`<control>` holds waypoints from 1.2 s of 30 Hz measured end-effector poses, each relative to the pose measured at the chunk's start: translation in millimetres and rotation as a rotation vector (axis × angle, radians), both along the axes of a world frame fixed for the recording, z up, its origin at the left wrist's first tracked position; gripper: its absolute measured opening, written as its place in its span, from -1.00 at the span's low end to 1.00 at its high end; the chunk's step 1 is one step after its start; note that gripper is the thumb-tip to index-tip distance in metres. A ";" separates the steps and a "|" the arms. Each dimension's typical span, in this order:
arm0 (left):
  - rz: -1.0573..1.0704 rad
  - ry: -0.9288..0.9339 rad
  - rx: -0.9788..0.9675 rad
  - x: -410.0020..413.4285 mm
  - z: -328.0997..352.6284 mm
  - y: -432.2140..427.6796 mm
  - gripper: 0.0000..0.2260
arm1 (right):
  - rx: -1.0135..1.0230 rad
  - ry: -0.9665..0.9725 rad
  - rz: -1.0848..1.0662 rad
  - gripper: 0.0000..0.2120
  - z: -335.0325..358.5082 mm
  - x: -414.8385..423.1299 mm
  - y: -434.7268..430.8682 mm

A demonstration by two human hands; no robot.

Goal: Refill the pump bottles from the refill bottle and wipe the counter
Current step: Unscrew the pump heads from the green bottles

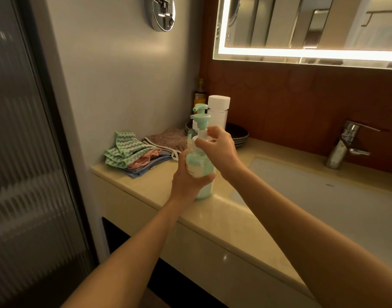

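Front pump bottle [201, 167]: clear, round plastic holding pale mint liquid, with a white label, a white collar and a mint pump head. It is upright, its base on the counter just left of the sink.
Second pump bottle [199, 108]: right behind the first. Only its mint pump head and a strip of its body show.
Refill bottle [218, 111]: a frosted cylinder with a wide white cap, standing near the back wall and partly hidden by the right hand.
Counter [146, 187]: glossy cream stone with a squared front edge.
Left hand [189, 182]: reaches in from below. Its fingers wrap the front bottle's lower body and the thumb lies across the near side.
Right hand [218, 147]: comes in from the right, fingers curled round the white collar under the pump head. The fingertips are hidden behind the neck.
Cloths [133, 154]: a loose pile at the counter's left end, with green zigzag weave on top and pink and blue beneath.
Brown towel [167, 138]: nubby and folded, behind the pile.
Plates [238, 135]: a dark stack, half covered.
Sink [324, 196]: a pale rectangular basin, cut off at the right.
Tap [346, 143]: chrome, with a single lever.
Corner bottle [199, 94]: dark and yellow, too dim to make out.
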State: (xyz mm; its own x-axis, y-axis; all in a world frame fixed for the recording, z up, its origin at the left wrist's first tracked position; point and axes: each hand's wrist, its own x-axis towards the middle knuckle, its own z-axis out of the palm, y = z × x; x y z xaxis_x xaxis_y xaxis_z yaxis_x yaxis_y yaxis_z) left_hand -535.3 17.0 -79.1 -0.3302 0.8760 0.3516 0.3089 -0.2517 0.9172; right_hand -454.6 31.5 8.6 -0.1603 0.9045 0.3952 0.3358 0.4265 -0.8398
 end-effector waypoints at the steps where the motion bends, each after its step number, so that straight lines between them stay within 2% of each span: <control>1: 0.003 0.001 0.000 -0.3 0.4 -0.1 -0.27 | -0.017 0.010 0.039 -0.64 0.0 -1.1 -1.0; 4: 0.001 -0.006 0.001 -0.2 0.8 -0.3 -0.28 | -0.053 0.002 0.049 -0.55 -2.3 -3.9 0.3; 7: 0.002 -0.013 0.004 1.8 1.5 -1.6 -0.27 | 0.023 -0.096 -0.087 -0.45 -3.5 -4.6 3.2; 10: -0.004 -0.013 0.001 1.7 2.3 -2.1 -0.28 | 0.099 -0.096 -0.142 -0.58 -1.1 -3.6 3.0; 14: -0.001 -0.012 0.006 0.5 0.6 -1.9 -0.28 | -0.048 0.045 0.042 -0.68 -0.4 -3.3 -0.3; 16: 0.004 -0.014 0.008 0.7 0.5 -1.5 -0.30 | -0.098 0.099 0.080 -0.57 -1.0 -4.0 -1.0; 19: 0.004 -0.017 0.009 0.9 -0.1 -0.3 -0.32 | 0.013 -0.026 -0.049 -0.43 -2.7 -6.1 0.1; 22: -0.003 -0.026 0.009 0.4 -1.8 0.8 -0.30 | 0.129 -0.091 -0.185 -0.56 -1.7 -5.7 1.0; 26: -0.011 -0.021 0.014 0.4 -1.5 0.3 -0.30 | 0.020 0.009 -0.076 -0.70 -0.4 -6.1 1.9; 31: -0.012 -0.021 0.016 0.2 -1.0 0.6 -0.30 | -0.078 0.105 -0.001 -0.66 2.3 -4.0 1.6; 34: -0.020 -0.028 0.016 1.0 0.2 -0.9 -0.31 | 0.011 0.024 -0.143 -0.57 -0.3 -2.2 3.8; 36: -0.019 -0.027 0.018 1.4 1.3 -1.7 -0.31 | 0.037 -0.010 -0.199 -0.65 -1.3 -3.1 4.2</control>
